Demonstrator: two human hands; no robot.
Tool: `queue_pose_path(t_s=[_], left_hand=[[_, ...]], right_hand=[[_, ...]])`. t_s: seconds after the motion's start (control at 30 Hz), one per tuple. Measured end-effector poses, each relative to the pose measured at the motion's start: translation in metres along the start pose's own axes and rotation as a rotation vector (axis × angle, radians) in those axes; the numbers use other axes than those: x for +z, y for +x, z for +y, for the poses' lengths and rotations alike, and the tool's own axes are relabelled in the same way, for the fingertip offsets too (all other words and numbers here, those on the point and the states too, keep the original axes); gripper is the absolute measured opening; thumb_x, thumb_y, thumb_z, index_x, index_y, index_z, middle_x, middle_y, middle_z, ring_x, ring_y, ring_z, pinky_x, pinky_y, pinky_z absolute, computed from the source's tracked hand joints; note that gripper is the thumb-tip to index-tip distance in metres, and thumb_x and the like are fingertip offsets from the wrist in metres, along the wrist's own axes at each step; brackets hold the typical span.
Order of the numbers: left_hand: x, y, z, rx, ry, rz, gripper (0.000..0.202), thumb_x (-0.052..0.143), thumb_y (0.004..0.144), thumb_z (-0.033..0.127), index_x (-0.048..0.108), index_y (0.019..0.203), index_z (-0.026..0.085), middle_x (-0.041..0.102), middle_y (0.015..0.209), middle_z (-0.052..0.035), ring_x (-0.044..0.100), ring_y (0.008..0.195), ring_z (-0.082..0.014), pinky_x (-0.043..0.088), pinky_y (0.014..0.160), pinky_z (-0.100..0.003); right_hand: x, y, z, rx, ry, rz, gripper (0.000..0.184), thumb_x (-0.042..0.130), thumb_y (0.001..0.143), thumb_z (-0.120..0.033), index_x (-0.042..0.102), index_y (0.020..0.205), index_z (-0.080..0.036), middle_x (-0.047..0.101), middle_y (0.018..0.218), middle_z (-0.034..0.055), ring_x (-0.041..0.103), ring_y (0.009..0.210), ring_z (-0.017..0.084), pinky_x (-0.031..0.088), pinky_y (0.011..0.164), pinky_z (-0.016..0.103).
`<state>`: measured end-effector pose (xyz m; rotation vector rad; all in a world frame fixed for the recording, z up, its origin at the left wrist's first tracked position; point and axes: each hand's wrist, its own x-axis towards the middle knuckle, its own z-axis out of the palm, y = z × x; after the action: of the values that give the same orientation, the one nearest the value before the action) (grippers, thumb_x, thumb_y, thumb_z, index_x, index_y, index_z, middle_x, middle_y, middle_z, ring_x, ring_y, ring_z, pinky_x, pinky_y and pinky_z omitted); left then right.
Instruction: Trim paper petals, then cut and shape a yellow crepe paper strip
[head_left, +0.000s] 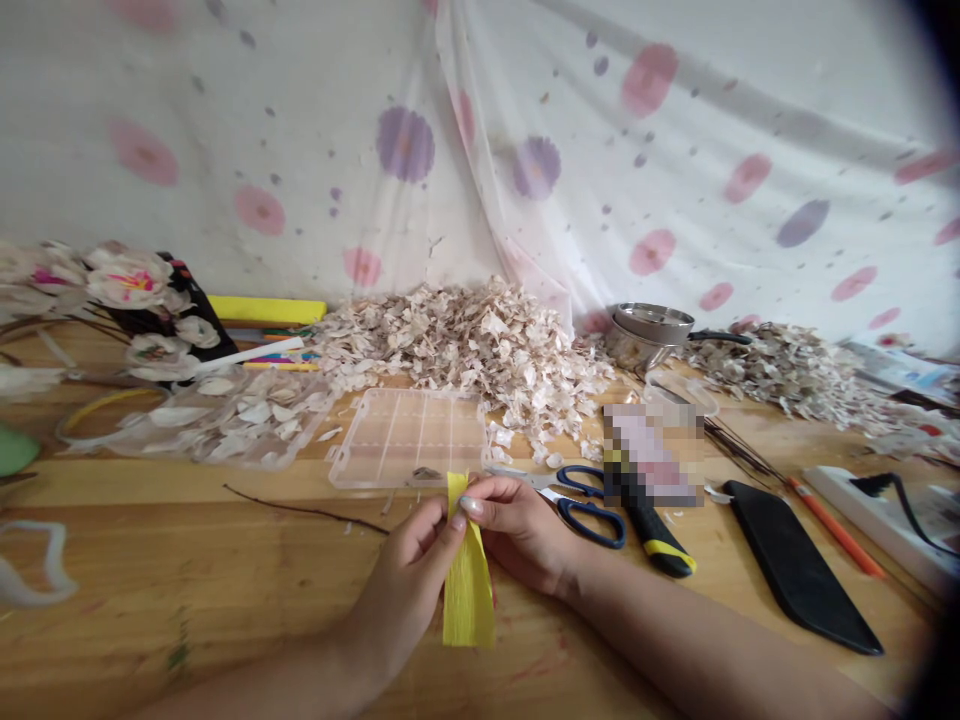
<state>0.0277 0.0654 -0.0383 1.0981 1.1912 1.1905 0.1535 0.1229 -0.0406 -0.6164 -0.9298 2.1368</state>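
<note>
Bench (225, 590) of pale wood carries everything: a heap of dried petals (465, 340) at twelve o'clock, a clear compartment box (409, 435) just in front of it, and blue-handled scissors (589, 505) at two o'clock, within easy reach. At centre a yellow crepe strip (469, 590) trails toward six o'clock. The left hand (409, 580) and right hand (517, 525) both pinch its far end, each grip closed on the paper, probably to steady it.

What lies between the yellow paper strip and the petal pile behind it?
A clear compartment box lies flat between the yellow paper strip and the petal pile, seen in the head view.
</note>
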Motion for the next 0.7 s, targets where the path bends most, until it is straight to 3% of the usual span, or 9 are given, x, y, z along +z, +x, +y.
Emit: queue_pose_path(t_s=[0.7], left_hand=[[-0.0004, 0.0006, -0.0031, -0.019, -0.008, -0.015, 0.029, 0.053, 0.081, 0.047, 0.049, 0.069, 0.020, 0.041, 0.059, 0.0053, 0.039, 0.059, -0.0121, 0.032, 0.052, -0.021]], right_hand=[[-0.0018, 0.0009, 0.0022, 0.008, 0.054, 0.006, 0.023, 0.085, 0.054, -0.022, 0.064, 0.061, -0.015, 0.066, 0.062, -0.0015, 0.059, 0.059, 0.010, 0.043, 0.064, 0.024]])
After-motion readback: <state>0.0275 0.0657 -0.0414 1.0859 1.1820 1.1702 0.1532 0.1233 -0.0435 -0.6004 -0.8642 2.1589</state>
